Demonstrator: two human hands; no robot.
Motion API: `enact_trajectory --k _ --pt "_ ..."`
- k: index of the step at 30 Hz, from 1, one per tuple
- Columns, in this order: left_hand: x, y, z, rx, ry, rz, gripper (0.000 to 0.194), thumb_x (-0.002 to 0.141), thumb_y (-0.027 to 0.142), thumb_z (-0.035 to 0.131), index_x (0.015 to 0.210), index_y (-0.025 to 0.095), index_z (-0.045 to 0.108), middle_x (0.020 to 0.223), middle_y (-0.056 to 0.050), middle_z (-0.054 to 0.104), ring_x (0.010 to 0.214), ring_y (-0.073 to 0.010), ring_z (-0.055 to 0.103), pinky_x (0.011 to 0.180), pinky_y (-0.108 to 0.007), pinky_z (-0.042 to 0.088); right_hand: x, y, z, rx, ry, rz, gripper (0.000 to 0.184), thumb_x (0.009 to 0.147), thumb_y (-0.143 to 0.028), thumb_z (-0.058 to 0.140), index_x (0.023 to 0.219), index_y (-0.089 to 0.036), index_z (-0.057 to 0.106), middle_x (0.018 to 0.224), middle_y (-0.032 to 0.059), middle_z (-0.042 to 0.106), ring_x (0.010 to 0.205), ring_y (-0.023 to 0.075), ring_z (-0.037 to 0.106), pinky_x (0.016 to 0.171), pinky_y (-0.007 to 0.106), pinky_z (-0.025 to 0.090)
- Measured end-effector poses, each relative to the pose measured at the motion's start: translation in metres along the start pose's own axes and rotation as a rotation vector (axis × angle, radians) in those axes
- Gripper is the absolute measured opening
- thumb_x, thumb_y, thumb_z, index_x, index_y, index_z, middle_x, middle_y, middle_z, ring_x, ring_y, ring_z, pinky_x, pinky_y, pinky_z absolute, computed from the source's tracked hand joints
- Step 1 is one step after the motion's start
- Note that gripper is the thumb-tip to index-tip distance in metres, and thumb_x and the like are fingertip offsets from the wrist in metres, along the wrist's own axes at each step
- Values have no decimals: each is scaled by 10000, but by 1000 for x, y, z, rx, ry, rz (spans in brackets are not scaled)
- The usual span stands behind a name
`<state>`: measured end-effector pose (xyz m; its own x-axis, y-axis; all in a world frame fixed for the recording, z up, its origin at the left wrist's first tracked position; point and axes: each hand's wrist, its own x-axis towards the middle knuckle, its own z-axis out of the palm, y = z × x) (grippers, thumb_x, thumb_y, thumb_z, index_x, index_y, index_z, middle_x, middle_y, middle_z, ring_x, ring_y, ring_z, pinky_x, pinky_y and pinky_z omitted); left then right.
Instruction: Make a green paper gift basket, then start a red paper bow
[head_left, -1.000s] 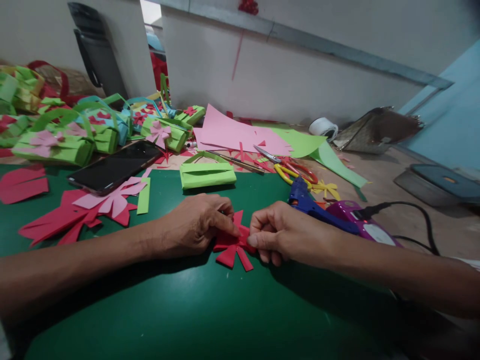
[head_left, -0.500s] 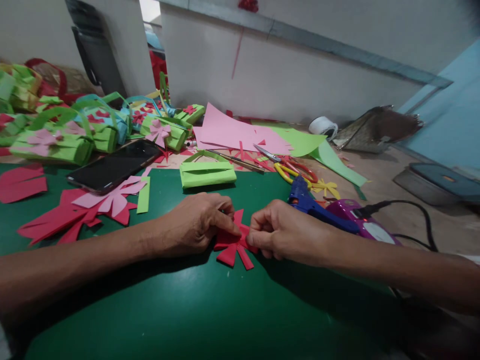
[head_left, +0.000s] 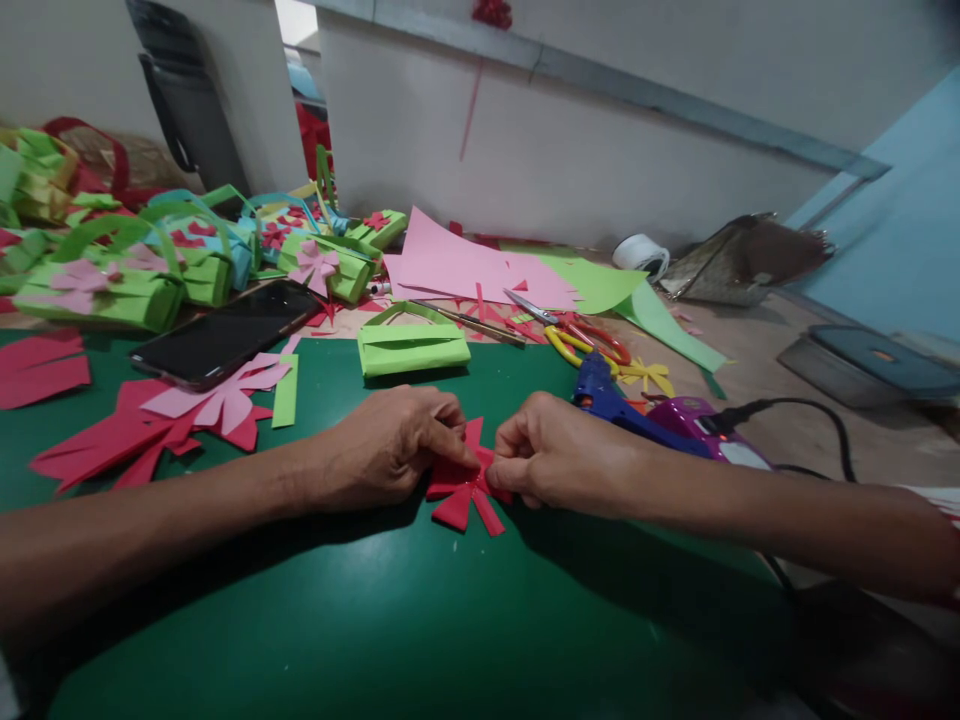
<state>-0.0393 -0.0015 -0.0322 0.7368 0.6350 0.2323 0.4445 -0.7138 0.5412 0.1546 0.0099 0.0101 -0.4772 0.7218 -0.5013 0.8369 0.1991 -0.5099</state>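
A red paper flower [head_left: 471,497] lies on the green board [head_left: 360,610] in front of me, its petals spread. From the left, my left hand [head_left: 401,445] presses thumb and fingers onto its upper left petals. My right hand [head_left: 544,455] pinches a petal at the flower's right side, fingers curled; the petal's end is hidden by the fingers. Just behind the hands sits a small lime-green paper bag [head_left: 414,350]. A blue glue gun [head_left: 611,400] rests behind my right forearm.
Red paper petal pieces [head_left: 112,440], a pink paper flower [head_left: 225,393] and a black phone [head_left: 225,335] lie left. Finished green paper bags [head_left: 97,285] crowd the back left. Scissors [head_left: 577,335], pink sheets [head_left: 480,265] and a purple power strip [head_left: 694,418] with a cable stand behind and right.
Both hands stay on the red flower with almost the same grip. My right hand has shifted very slightly; the whole view has moved a little.
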Motion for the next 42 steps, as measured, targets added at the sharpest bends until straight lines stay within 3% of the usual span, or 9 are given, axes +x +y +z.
enact_trajectory --k 29,42 --pt "-2 -3 2 41 8 2 370 800 50 466 954 297 695 854 0 595 763 -113 519 644 -206 362 2 3 4 -31 -8 -41 190 715 -291 509 607 -160 596 512 -19 536 460 78 435 386 198 240" --pt "-2 -2 1 35 5 1 366 797 49 466 951 287 699 833 1 586 750 -112 512 646 -215 355 0 -9 2 -128 20 -7 170 673 -267 501 528 -179 485 478 -37 445 444 76 371 381 214 213"
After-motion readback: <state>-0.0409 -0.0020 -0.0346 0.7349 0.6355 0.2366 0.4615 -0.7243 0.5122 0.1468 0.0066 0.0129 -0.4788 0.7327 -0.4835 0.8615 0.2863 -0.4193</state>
